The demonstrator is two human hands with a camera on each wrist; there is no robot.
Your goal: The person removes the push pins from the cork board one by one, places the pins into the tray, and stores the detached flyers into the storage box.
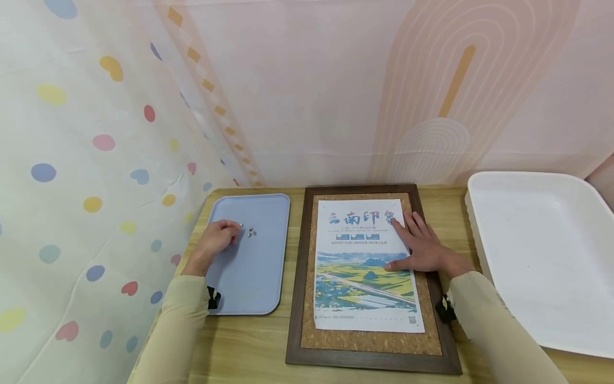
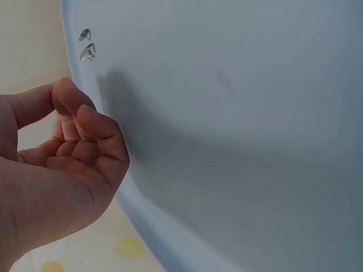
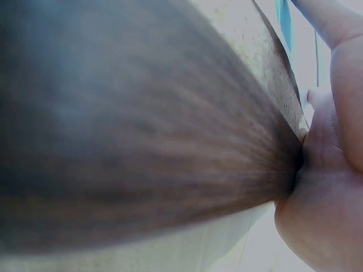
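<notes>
While right hand [image 1: 422,249] fingers lie flat on poster [image 1: 364,266], left hand [image 1: 216,241] pinches a pushpin [image 1: 241,226] (blue tray [image 1: 249,277])

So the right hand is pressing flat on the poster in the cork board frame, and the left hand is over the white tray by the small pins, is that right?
Not quite: the left hand is over the blue tray, not the white tray, as the head view shows. The pins lie there. The right hand does press flat on the poster in the cork board frame.
</notes>
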